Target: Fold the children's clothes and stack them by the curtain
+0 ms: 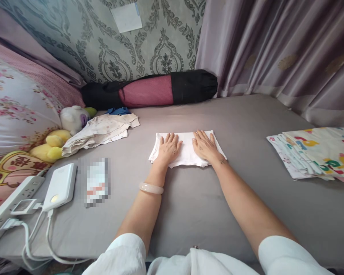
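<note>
A folded white cloth, perhaps a garment [187, 149], lies flat on the grey sheet in front of me. My left hand [169, 148] rests palm down on its left part, fingers spread and pointing away from me. On the right part my right hand [205, 146] presses flat in the same way, its fingers stretched out. Neither hand grips anything; the cloth's middle shows between them. What is under the palms is hidden.
To the right lies a stack of folded printed cloths [318, 152]. On the left are a crumpled pale garment [103, 128], plush toys [55, 143], a white power bank [60, 186] with cables and a power strip [20, 198]. A black and pink roll bag [149, 91] lies along the wall.
</note>
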`<act>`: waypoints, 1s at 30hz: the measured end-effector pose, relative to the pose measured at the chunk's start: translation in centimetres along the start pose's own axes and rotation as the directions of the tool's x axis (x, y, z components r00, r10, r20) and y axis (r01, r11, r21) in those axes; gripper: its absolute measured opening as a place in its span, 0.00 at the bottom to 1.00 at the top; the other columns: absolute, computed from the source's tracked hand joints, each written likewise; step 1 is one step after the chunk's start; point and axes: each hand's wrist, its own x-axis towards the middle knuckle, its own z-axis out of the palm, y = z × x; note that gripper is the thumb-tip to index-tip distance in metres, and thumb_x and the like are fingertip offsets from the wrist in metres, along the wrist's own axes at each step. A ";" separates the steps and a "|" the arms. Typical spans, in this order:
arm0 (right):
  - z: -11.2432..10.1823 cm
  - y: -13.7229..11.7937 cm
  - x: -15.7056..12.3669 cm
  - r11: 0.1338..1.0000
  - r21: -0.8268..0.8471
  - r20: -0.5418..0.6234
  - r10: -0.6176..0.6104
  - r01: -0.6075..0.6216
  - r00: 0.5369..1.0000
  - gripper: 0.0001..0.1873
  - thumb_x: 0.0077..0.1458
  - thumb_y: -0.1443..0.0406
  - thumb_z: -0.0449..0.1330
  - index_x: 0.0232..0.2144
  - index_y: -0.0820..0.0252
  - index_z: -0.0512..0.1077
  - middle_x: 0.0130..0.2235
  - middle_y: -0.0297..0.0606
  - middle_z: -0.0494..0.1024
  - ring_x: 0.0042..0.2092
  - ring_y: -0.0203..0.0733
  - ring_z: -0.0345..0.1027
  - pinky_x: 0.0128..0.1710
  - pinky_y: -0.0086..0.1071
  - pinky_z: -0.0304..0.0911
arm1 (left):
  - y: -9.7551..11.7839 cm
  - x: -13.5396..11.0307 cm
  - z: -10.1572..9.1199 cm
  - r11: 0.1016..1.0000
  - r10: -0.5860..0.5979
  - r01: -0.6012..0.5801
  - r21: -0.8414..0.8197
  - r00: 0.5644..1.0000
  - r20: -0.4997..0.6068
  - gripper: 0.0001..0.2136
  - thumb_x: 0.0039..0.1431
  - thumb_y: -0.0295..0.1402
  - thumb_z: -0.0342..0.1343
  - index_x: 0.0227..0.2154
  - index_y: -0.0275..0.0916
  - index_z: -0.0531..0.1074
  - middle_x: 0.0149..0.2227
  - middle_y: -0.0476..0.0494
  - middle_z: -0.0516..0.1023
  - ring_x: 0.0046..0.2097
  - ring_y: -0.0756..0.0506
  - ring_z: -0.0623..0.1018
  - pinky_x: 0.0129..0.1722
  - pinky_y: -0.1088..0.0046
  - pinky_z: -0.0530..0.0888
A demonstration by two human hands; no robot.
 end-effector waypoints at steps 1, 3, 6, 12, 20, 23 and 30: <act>0.0 0.0 0.0 1.000 0.002 0.001 0.000 0.000 1.000 0.31 0.68 0.61 0.36 0.67 0.68 0.56 0.70 0.45 0.54 0.71 0.48 0.42 0.69 0.53 0.33 | 0.0 0.0 0.1 1.000 0.001 -0.001 0.000 1.000 0.012 0.25 0.71 0.42 0.34 0.65 0.38 0.59 0.69 0.37 0.58 0.70 0.38 0.54 0.68 0.49 0.50; 0.1 0.0 0.0 1.000 0.003 0.001 0.003 -0.003 1.000 0.31 0.68 0.61 0.36 0.67 0.68 0.56 0.70 0.45 0.54 0.70 0.48 0.43 0.69 0.53 0.33 | 0.0 0.0 0.1 1.000 0.000 0.000 0.002 1.000 0.014 0.25 0.71 0.42 0.34 0.65 0.37 0.59 0.69 0.37 0.57 0.70 0.38 0.55 0.67 0.49 0.51; 0.0 -0.5 -0.3 1.000 0.006 -0.007 0.000 0.000 1.000 0.30 0.68 0.61 0.37 0.67 0.68 0.57 0.70 0.46 0.54 0.71 0.49 0.42 0.69 0.53 0.33 | 0.0 -0.2 -0.1 1.000 0.013 -0.013 0.002 1.000 -0.016 0.24 0.72 0.41 0.34 0.63 0.37 0.60 0.68 0.37 0.59 0.70 0.38 0.56 0.67 0.49 0.51; 0.7 -3.0 -1.3 0.998 -0.003 -0.028 -0.064 0.063 0.998 0.30 0.67 0.62 0.38 0.66 0.67 0.57 0.70 0.47 0.53 0.71 0.49 0.41 0.69 0.51 0.35 | 1.1 -0.8 0.1 0.994 0.104 -0.105 -0.008 0.991 -0.080 0.21 0.71 0.36 0.35 0.60 0.38 0.64 0.66 0.38 0.63 0.69 0.42 0.58 0.67 0.56 0.54; 1.2 -3.2 -1.4 0.997 -0.034 -0.050 -0.066 0.064 0.997 0.30 0.67 0.62 0.38 0.66 0.68 0.57 0.70 0.47 0.54 0.71 0.49 0.42 0.68 0.51 0.36 | 0.7 -0.5 0.4 0.959 0.104 -0.138 -0.248 0.984 -0.146 0.16 0.69 0.32 0.44 0.55 0.38 0.69 0.62 0.37 0.70 0.65 0.41 0.66 0.65 0.58 0.59; 0.8 -3.8 -1.4 0.998 -0.036 -0.041 -0.051 0.049 0.998 0.30 0.67 0.62 0.38 0.66 0.69 0.58 0.69 0.48 0.54 0.71 0.50 0.42 0.68 0.52 0.35 | -0.2 0.2 -0.2 0.812 -0.066 -0.074 -0.580 0.974 -0.217 0.15 0.68 0.34 0.45 0.49 0.37 0.73 0.53 0.37 0.78 0.56 0.42 0.75 0.57 0.65 0.69; 1.3 -7.0 -1.3 0.999 -0.011 -0.041 -0.052 0.052 0.998 0.31 0.68 0.61 0.37 0.67 0.70 0.56 0.70 0.48 0.52 0.71 0.49 0.40 0.68 0.50 0.35 | -3.1 0.4 -1.5 0.170 -0.478 -0.095 -0.981 0.862 -0.166 0.20 0.66 0.47 0.46 0.37 0.35 0.74 0.42 0.37 0.82 0.46 0.43 0.81 0.46 0.66 0.75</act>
